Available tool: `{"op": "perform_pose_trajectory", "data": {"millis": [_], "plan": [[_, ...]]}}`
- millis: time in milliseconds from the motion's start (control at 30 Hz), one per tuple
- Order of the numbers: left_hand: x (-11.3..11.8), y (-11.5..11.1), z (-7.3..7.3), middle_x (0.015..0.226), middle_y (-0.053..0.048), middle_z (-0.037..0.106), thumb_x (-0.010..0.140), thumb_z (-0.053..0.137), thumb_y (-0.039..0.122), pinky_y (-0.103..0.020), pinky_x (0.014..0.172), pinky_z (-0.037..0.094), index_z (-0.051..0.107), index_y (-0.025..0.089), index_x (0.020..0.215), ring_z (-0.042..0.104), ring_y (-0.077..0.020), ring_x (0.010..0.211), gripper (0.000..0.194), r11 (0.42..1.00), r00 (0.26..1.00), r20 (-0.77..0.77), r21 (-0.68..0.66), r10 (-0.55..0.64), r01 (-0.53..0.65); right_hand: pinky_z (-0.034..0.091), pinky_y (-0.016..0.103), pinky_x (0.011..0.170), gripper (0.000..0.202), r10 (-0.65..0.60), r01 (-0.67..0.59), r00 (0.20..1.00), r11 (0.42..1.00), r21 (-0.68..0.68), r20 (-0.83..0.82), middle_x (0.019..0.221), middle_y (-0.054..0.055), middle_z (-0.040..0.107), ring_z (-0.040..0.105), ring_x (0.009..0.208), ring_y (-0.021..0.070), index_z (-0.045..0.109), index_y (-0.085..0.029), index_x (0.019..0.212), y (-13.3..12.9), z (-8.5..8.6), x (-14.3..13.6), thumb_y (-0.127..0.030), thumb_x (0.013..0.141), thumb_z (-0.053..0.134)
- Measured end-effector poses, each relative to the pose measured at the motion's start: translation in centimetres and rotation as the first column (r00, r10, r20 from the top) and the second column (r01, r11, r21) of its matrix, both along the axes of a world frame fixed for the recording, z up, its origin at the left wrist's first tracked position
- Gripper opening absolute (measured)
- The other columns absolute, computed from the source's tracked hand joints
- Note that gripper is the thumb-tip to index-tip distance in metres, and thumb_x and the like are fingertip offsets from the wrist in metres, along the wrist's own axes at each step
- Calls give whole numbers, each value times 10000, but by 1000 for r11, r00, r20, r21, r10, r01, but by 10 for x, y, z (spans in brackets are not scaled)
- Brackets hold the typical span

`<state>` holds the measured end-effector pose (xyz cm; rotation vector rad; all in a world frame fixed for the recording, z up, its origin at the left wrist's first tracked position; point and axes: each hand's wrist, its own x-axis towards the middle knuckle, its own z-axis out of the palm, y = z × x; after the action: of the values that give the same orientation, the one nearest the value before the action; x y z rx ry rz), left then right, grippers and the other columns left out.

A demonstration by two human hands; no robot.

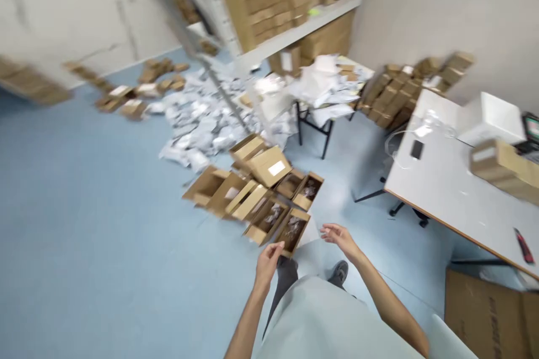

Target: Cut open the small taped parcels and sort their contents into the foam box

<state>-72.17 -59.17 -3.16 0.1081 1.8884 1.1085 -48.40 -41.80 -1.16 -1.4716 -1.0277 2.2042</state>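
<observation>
My left hand [268,262] is held out at the lower middle, its fingers loosely bent and nothing visible in them. In the picture its fingertips overlap the near corner of an open cardboard box [293,230]; I cannot tell whether they touch. To the right, my right hand [340,238] hangs in the air with its fingers apart and holds nothing. The box has small pale items inside, blurred. Another open box [269,217] stands alongside it with similar contents. A flapped carton [269,166] with a white label rests tilted on top of the group.
Behind the boxes lies a heap of white plastic packets [202,129] on the blue floor [105,224]. A small table [322,129] bears more packets. Cartons fill a metal shelf [303,31]. At right, a white desk [446,179] holds a dark phone [416,149] and a red cutter [524,245].
</observation>
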Motion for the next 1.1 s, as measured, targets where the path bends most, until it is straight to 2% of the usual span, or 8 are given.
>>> {"op": "perform_pose_trajectory", "data": {"millis": [133,233,433,567,667,767,900,1100], "plan": [[116,96,37,1043,-156,873,491,844,1055,-516,1164,629,777,229,774,825,-400,1185,876,953,960,21,129,-279,274,625,423,881,853,-204,210,977,972,103,-67,1057,105,873,821,876,252,819,-230,1108,14,49,124,-883,589,996],[219,163,65,983,-147,862,562,816,1062,-554,1193,616,804,233,761,828,-402,1141,853,837,851,27,198,-525,510,562,329,687,856,-352,360,933,908,213,-75,808,28,791,730,662,185,801,-208,1132,25,80,218,-921,674,917],[386,256,119,842,-127,812,688,636,1130,-531,1051,647,768,268,671,808,-386,996,871,431,461,-46,283,-886,857,382,274,492,780,-670,641,742,697,322,-27,466,-106,432,444,423,126,791,-212,982,26,113,361,-962,766,802],[458,295,136,767,-103,769,807,626,1057,-427,874,630,695,267,609,740,-299,837,818,116,155,-81,356,-985,927,345,274,476,816,-787,733,617,574,365,-3,442,-90,429,417,399,125,802,-219,933,37,113,410,-1018,788,725],[508,320,138,859,-100,817,814,751,955,-396,874,632,790,254,782,751,-277,859,703,-35,-29,-20,455,-999,890,351,284,477,832,-834,760,552,513,400,21,461,-75,442,411,416,133,812,-233,925,62,113,437,-1045,807,670],[559,349,138,973,-121,856,820,834,857,-408,943,646,844,235,965,797,-288,949,638,-84,-135,56,540,-989,837,366,302,516,843,-876,759,476,451,470,71,530,-53,460,397,485,136,823,-237,900,98,121,468,-1059,785,676],[620,403,141,1044,-131,875,847,861,757,-422,983,655,871,218,1036,819,-298,1003,571,-97,-157,49,600,-986,794,367,319,591,851,-914,742,386,389,546,126,583,-53,400,365,566,149,829,-238,900,152,139,516,-1065,785,662],[690,484,141,1078,-122,894,888,854,618,-427,981,659,917,233,1051,832,-310,1015,423,-196,-246,-4,618,-969,762,425,338,651,806,-936,743,308,347,571,168,656,-29,444,439,635,182,840,-244,938,216,149,576,-1024,811,683]]}}
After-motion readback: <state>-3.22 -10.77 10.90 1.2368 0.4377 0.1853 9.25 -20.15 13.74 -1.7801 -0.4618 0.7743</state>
